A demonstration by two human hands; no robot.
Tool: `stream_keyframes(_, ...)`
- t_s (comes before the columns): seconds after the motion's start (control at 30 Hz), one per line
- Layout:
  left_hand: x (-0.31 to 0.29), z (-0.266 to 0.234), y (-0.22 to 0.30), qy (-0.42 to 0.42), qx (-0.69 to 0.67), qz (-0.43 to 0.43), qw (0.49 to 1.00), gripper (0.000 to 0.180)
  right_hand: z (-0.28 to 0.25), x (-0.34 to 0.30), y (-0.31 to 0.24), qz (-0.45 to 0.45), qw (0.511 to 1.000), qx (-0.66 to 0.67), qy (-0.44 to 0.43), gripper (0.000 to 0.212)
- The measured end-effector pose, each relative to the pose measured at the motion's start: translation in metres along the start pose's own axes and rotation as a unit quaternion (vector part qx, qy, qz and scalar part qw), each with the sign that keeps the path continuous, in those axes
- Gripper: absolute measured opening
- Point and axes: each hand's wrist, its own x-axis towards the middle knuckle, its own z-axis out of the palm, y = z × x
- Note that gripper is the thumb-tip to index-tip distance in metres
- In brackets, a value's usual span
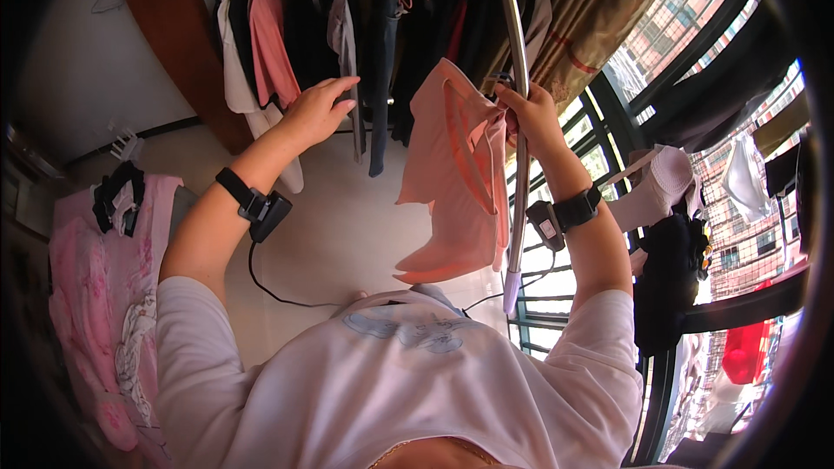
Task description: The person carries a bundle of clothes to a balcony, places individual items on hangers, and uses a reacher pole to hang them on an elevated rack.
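Note:
A salmon-pink garment (452,182) hangs in front of me from a hanger. My right hand (532,117) is closed on the top of that hanger, right beside a long silver pole (519,78) that runs from overhead down to a pale tip near my chest. My left hand (317,108) is raised with fingers apart, holding nothing, reaching toward a row of hung clothes (347,26), its fingertips close to a grey strip of cloth. Both wrists wear black straps with small devices.
Dark, pink and white clothes hang closely packed overhead. Tan curtains (599,9) hang at upper right by a barred window (608,156), with more laundry (669,234) outside it. A pink printed bedspread (104,295) lies at lower left below a white wall.

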Motion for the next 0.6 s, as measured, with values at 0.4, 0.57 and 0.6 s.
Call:
stream_keyframes(0.4, 0.281, 0.009, -0.057, -0.101, 0.317, 0.036, 0.942, 0.073, -0.009, 0.149, -0.022, 0.013, 0.997, 0.073, -0.002, 0.024)
stream_keyframes(0.57, 0.366, 0.002, -0.095, -0.128, 0.423, 0.089, 0.893, 0.083, -0.017, 0.19, -0.036, 0.074, 0.993, 0.068, -0.062, 0.027)
stream_keyframes(0.6, 0.385, 0.0, -0.108, -0.116, 0.433, 0.1, 0.888, 0.084, -0.016, 0.2, -0.036, 0.078, 0.992, 0.076, -0.068, 0.026)
